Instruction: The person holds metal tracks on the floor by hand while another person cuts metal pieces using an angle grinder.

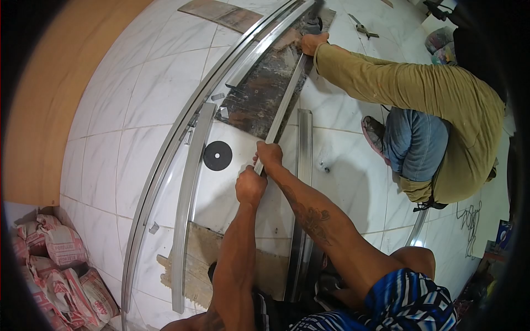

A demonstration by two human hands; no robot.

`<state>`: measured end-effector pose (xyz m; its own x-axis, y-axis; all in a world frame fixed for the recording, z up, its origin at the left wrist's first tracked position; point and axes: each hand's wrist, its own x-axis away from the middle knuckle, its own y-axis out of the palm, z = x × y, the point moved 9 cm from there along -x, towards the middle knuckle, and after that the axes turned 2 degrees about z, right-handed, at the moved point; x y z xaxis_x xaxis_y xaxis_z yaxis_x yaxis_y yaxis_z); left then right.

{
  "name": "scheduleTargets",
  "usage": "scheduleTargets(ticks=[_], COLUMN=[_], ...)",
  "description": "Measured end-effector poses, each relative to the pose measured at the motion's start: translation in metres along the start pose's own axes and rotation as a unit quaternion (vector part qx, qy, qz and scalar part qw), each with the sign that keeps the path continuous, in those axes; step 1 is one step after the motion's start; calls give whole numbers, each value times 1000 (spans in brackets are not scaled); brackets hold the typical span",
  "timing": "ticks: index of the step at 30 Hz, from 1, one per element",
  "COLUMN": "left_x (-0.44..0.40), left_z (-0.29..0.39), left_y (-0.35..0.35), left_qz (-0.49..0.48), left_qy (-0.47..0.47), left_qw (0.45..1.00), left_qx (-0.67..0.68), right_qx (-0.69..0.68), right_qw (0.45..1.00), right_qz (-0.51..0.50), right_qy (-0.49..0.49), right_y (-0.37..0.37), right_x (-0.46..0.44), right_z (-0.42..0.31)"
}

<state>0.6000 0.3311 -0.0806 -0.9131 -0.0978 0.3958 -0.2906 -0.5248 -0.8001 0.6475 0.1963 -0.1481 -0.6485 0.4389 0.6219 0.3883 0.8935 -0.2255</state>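
Note:
A long, narrow metal profile (286, 102) runs away from me over a dark, stained board (248, 105). Both my hands are closed around its near end: my left hand (251, 186) nearest me, my right hand (269, 154) just beyond it. At the far end a co-worker's hand (313, 43) is on or beside the same profile, by a dark power tool (312, 25) that is only partly visible. To the left of my hands a black cutting disc (217, 155) lies flat on the tiles.
More metal profiles (192, 204) lie left, including long curving ones (160, 176); another (305, 160) lies right. The co-worker (441, 121) crouches at right. Bags (61, 243) are piled lower left, near a wooden panel (49, 99). Pliers (363, 27) lie far right.

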Motion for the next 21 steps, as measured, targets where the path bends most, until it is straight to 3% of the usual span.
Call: scheduleTargets(ticks=[21], left_x=[1], left_z=[0], left_y=[-1], left_qz=[0], left_qy=[-2], left_qw=[1000], left_qx=[4], right_qx=[-26], right_qw=[999], right_qz=[-12], right_qy=[25], right_y=[2], right_x=[-2], right_z=[4])
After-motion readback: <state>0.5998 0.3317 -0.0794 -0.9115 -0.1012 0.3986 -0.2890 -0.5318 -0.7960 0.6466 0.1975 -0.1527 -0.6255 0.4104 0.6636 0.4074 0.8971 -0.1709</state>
